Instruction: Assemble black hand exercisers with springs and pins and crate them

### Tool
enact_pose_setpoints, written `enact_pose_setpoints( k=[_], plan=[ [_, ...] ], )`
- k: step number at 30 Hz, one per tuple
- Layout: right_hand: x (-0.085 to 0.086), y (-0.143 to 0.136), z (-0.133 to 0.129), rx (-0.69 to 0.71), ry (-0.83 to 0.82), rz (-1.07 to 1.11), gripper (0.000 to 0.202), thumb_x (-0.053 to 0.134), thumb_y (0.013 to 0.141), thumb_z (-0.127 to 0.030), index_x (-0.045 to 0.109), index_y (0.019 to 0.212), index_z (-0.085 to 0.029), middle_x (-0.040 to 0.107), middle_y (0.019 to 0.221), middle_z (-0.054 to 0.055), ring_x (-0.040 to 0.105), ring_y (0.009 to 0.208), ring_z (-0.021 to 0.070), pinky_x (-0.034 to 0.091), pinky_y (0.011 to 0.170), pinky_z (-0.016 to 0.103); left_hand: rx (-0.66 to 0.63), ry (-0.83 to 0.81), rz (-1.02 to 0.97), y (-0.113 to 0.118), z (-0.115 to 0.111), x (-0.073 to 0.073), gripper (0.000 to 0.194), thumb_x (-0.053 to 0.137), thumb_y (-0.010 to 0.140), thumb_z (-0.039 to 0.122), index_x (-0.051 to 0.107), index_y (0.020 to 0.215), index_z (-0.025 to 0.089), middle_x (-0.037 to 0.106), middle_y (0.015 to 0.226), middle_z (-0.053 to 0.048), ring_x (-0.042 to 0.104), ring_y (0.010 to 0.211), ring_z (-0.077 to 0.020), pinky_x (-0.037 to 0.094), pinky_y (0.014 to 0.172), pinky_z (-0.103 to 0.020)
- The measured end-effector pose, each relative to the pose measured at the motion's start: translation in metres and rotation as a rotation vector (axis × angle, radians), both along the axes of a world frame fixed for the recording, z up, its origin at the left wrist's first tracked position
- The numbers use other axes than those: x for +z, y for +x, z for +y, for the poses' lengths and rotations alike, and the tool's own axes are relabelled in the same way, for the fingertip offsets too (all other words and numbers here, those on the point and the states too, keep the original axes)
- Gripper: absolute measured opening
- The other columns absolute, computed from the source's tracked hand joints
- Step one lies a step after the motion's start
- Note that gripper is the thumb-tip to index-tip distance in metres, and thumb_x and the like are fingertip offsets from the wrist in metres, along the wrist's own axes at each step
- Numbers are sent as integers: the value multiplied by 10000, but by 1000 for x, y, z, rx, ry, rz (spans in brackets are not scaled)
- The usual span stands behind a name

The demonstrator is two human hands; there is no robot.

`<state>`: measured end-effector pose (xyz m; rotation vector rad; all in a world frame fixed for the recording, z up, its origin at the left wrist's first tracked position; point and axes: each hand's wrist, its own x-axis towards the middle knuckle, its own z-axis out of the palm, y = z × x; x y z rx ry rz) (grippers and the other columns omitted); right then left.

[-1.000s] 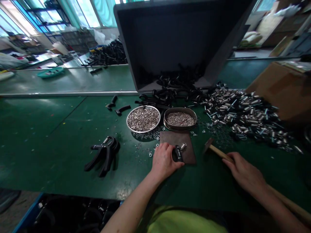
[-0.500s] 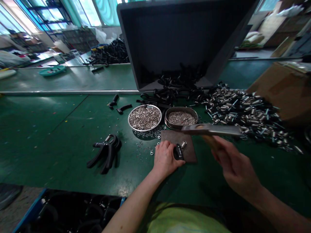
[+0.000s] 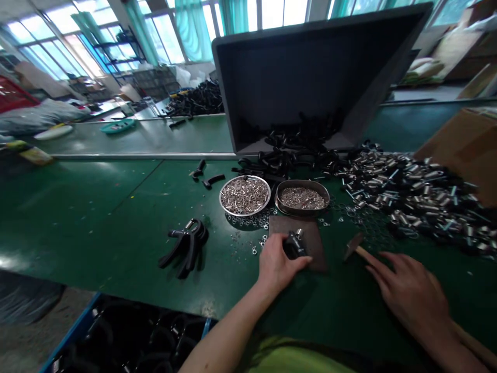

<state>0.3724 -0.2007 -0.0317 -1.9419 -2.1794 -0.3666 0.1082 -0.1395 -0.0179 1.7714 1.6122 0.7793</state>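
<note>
My left hand (image 3: 276, 264) is closed around a black spring clamp (image 3: 297, 243), holding it down on a flat metal plate (image 3: 316, 246). A shiny coil spring shows at the clamp's top; its rest is partly hidden by my fingers. My right hand (image 3: 413, 290) grips the wooden handle of a hammer (image 3: 354, 245), whose head is low by the table, right of the plate. The handle's end shows past my wrist. To the left, another black spring clamp (image 3: 186, 246) sits with its handles spread.
A round dish of small metal pins (image 3: 245, 196) and an oval tin of tiny parts (image 3: 302, 198) stand behind the plate. Springs and black parts (image 3: 419, 191) are heaped right. A grey bin (image 3: 310, 77) rises behind; a blue crate (image 3: 73, 331) holds black clamps below.
The hammer has come down and to the right, from raised above the plate to near the tabletop. My left hand still holds the clamp on the plate. The camera view has shifted.
</note>
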Motion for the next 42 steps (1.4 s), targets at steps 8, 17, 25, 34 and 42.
enact_pose_setpoints(
  k=[8, 17, 25, 34, 42],
  plan=[
    [23, -98, 37, 233, -90, 661, 312, 413, 900, -367, 641, 1072, -242, 705, 1058, 53, 670, 957, 214, 548, 816, 330, -367, -22, -126, -7, 0, 29, 396, 725, 700, 383, 610, 1032, 201, 643, 1022, -65, 597, 934, -218, 493, 808, -333],
    [-2, -67, 56, 136, -191, 384, 291, 429, 856, -354, 698, 945, -290, 745, 939, -4, 715, 707, 231, 576, 537, 348, 62, 223, 518, -85, 203, 61, 268, 477, 869, 144, 625, 1093, 159, 577, 1195, -118, 503, 1145, -242, 396, 989, -363],
    [-10, -65, 55, 184, -144, 460, 299, 406, 858, -334, 699, 909, -293, 751, 880, -12, 719, 708, 206, 591, 557, 299, -16, -2, 663, -115, 301, 33, 333, 540, 887, 341, 542, 1173, 170, 558, 1193, -92, 575, 1018, -208, 504, 855, -420],
    [-9, -64, 56, 170, -186, 524, 291, 418, 856, -345, 700, 917, -303, 750, 888, -23, 720, 714, 211, 594, 579, 311, -55, -95, 609, -129, 311, 40, 338, 545, 884, 346, 546, 1169, 164, 563, 1180, -85, 578, 1013, -218, 509, 843, -412],
    [-5, -70, 56, 149, -201, 535, 297, 409, 864, -342, 696, 923, -295, 749, 897, -20, 719, 716, 214, 586, 566, 318, 35, 128, 368, -113, 282, 48, 292, 638, 798, 196, 633, 1090, 186, 682, 1035, -37, 618, 930, -174, 472, 819, -268]
  ],
)
